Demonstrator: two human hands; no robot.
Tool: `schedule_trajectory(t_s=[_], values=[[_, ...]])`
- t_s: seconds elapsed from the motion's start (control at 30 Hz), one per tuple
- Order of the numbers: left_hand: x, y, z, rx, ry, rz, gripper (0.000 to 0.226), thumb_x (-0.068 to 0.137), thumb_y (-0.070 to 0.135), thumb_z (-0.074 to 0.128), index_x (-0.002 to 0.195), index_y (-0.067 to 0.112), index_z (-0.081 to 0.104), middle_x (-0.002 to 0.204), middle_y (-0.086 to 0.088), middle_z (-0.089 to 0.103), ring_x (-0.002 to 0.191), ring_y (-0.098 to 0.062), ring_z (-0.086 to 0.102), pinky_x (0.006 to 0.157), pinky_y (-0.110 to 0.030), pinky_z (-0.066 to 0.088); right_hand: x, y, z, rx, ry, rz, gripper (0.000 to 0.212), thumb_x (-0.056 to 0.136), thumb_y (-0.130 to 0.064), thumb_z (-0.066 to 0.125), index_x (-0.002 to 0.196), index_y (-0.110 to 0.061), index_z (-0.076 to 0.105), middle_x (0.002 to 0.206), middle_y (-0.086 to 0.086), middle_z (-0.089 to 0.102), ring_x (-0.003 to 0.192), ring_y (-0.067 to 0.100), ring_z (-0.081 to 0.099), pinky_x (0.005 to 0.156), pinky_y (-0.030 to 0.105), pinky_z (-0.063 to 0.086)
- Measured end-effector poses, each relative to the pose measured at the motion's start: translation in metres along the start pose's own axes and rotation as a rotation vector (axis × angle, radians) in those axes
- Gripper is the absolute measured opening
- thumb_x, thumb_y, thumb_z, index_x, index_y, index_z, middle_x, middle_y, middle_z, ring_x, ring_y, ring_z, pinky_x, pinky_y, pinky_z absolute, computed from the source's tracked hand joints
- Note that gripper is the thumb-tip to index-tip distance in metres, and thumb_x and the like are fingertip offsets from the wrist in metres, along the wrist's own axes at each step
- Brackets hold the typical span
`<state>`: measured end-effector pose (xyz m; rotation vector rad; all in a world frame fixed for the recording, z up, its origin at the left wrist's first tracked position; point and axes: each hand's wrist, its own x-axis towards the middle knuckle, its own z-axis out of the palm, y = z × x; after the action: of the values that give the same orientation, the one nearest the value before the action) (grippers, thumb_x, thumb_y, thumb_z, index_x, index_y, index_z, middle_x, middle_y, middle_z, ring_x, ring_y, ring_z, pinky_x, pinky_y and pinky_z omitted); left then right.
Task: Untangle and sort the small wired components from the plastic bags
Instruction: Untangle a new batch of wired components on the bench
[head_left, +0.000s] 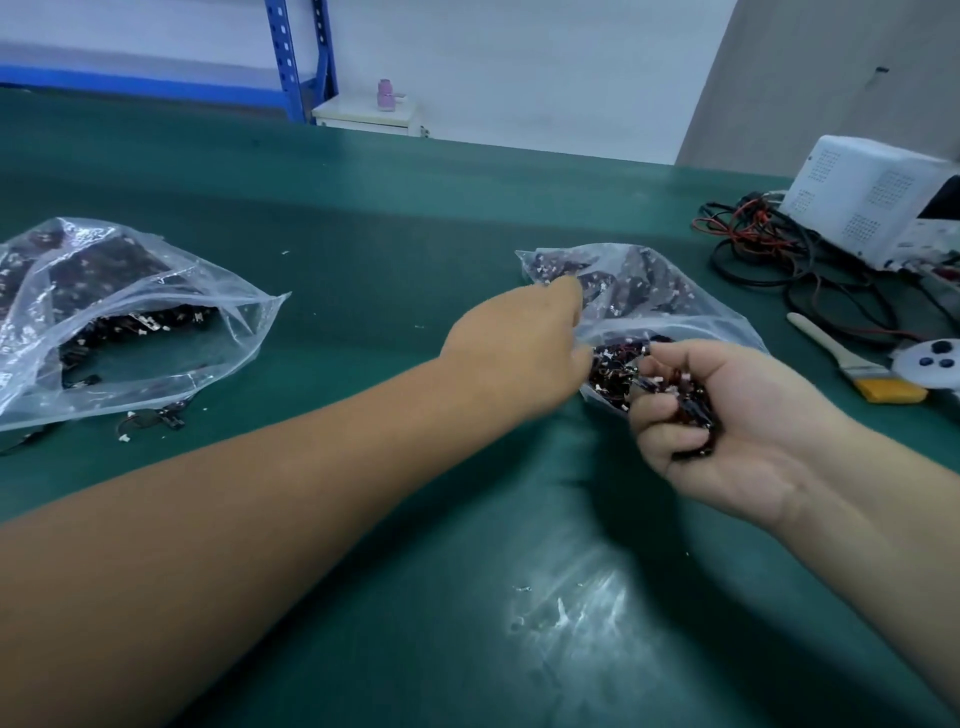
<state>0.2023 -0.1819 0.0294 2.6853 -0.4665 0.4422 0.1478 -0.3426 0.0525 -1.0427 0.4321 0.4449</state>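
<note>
Two hands meet at one plastic bag: the left hand pinches its mouth film, and the right hand has its fingers curled round a clump of wired components just outside that mouth. The clump is best drawn out slowly with the bag held down, so trailing strands do not snag.

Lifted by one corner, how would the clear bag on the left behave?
The left bag is thin, wrinkled film, so it would probably sag and fold. Its mouth gapes open with loose components lying just outside, so more may spill. Its contents look tangled, likely shifting as one clump.
</note>
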Motion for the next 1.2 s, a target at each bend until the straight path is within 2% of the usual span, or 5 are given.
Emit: schedule_trajectory(t_s=[0.23, 0.43, 0.57, 0.8, 1.2], values=[[-0.013, -0.009, -0.007, -0.194, 0.035, 0.061, 0.009, 0.094, 0.028, 0.053, 0.093, 0.02, 0.057, 0.08, 0.003, 0.064, 0.077, -0.024, 0.058, 0.068, -0.04, 0.051, 0.038, -0.015, 0.026, 0.026, 0.136, -0.174, 0.024, 0.094, -0.006, 0.038, 0.075, -0.018, 0.046, 0.054, -0.002, 0.044, 0.043, 0.008, 0.044, 0.033, 0.014, 0.024], [-0.014, -0.021, -0.02, -0.193, 0.017, 0.049, 0.008, 0.095, 0.031, 0.055, 0.093, 0.024, 0.058, 0.078, 0.011, 0.061, 0.075, -0.014, 0.057, 0.069, -0.037, 0.051, 0.043, -0.021, 0.045, -0.455, 0.186, -0.519, 0.032, 0.079, -0.002, 0.054, 0.054, -0.018, 0.066, 0.052, -0.004, 0.058, 0.045, 0.011, 0.055, 0.048, 0.021, 0.048], [-0.019, -0.035, -0.029, -0.179, -0.111, 0.009, 0.017, 0.098, 0.042, 0.05, 0.097, 0.028, 0.059, 0.084, 0.013, 0.061, 0.079, -0.011, 0.056, 0.069, -0.029, 0.044, 0.043, -0.018, 0.034, -0.733, 0.152, -0.573, 0.023, 0.097, -0.018, 0.05, 0.088, -0.006, 0.068, 0.088, 0.006, 0.075, 0.088, 0.019, 0.069, 0.085, 0.04, 0.054], [-0.051, -0.072, -0.045, 0.435, -0.493, -0.192, 0.045, 0.084, 0.074, 0.044, 0.08, 0.029, 0.041, 0.08, 0.014, 0.046, 0.072, -0.01, 0.048, 0.059, -0.031, 0.036, 0.019, -0.011, 0.011, -1.15, 0.078, -0.61, 0.026, 0.1, -0.025, 0.052, 0.091, -0.004, 0.063, 0.072, 0.003, 0.05, 0.066, 0.015, 0.041, 0.065, 0.031, 0.033], [-0.075, -0.037, -0.027, 0.12, -0.365, 0.212, 0.017, 0.095, 0.041, 0.046, 0.085, 0.029, 0.042, 0.083, 0.01, 0.048, 0.08, -0.016, 0.05, 0.069, -0.035, 0.043, 0.011, 0.055, 0.003, -1.603, 0.036, -0.864, 0.018, 0.087, -0.039, 0.069, 0.097, -0.024, 0.066, 0.076, -0.008, 0.066, 0.071, 0.009, 0.059, 0.069, 0.032, 0.05]])
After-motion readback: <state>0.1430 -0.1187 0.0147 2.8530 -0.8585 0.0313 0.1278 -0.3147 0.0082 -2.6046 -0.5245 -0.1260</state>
